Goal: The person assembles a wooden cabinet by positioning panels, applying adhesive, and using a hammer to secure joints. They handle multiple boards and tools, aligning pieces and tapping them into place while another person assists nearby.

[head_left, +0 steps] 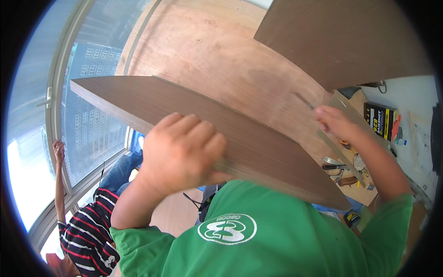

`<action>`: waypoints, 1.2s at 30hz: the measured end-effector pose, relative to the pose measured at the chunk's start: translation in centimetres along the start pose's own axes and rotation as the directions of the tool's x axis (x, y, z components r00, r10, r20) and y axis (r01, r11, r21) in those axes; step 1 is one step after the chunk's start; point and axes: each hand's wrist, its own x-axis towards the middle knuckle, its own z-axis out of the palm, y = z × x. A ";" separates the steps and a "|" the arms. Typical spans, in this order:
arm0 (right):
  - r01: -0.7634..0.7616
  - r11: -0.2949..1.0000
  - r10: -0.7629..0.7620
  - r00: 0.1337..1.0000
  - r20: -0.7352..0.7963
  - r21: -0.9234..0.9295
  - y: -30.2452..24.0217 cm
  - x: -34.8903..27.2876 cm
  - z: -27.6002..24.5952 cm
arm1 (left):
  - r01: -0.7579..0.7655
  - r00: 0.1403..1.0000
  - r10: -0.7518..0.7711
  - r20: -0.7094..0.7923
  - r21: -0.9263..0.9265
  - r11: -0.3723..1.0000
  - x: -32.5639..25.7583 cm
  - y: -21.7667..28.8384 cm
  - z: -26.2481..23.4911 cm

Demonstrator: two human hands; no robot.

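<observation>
A long brown wood-veneered board [240,134] slants across the middle in front of my green shirt, its narrow edge toward me. My left hand [182,150] is closed over that near edge, knuckles up, with the thumb low against the side. To the right, my right hand [333,121] is raised past the board, its fingers wrapped round a thin dark tool [303,99]. The tool is smeared by motion, so its exact kind cannot be made out. Behind it spreads a large pale plywood surface [207,51].
Another brown panel [350,41] juts in at the upper right. Below it, hand tools [339,168] lie beside a black and yellow container [379,121]. At left, a person in a striped shirt [87,226] reaches to the window frame [54,104]. A small dark can [352,218] stands lower right.
</observation>
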 end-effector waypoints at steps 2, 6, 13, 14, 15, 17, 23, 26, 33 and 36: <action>0.171 0.972 -0.163 0.985 0.061 -0.164 -3.0 5.8 4.9 | 0.026 0.999 -0.026 0.038 -0.011 1.000 0.5 -0.5 0.1; 0.244 0.933 -0.195 0.961 0.198 -0.265 -8.4 14.7 12.5 | -0.007 1.000 0.008 -0.030 0.035 0.999 1.4 -1.2 0.6; 0.293 0.928 -0.225 0.933 0.281 -0.230 -14.1 23.9 19.7 | 0.022 0.957 0.006 -0.290 0.091 0.996 2.6 -1.8 3.6; 0.309 0.928 -0.244 0.927 0.286 -0.210 -14.4 24.5 20.1 | 0.002 0.947 0.042 -0.318 0.137 0.991 2.6 -2.0 3.9; 0.304 0.931 -0.239 0.927 0.290 -0.205 -14.7 24.8 20.4 | -0.016 0.935 0.079 -0.346 0.182 0.983 2.7 -2.1 4.3; 0.292 0.934 -0.219 0.924 0.313 -0.208 -15.3 25.4 20.7 | -0.036 0.928 0.117 -0.353 0.229 0.973 2.7 -2.4 4.5; 0.288 0.921 -0.180 0.911 0.371 -0.263 -17.1 26.3 20.6 | -0.106 0.920 0.222 -0.324 0.341 0.934 2.5 -3.3 4.3; 0.312 0.917 -0.208 0.907 0.367 -0.250 -17.6 26.2 20.7 | -0.107 0.889 0.264 -0.373 0.391 0.914 2.4 -3.8 4.8; 0.306 0.911 -0.169 0.889 0.426 -0.278 -17.2 26.0 20.3 | -0.108 0.887 0.271 -0.374 0.402 0.909 1.9 -3.6 4.8; 0.281 0.911 -0.134 0.894 0.427 -0.301 -15.3 24.7 19.6 | -0.082 0.891 0.253 -0.377 0.415 0.906 1.8 -3.5 4.7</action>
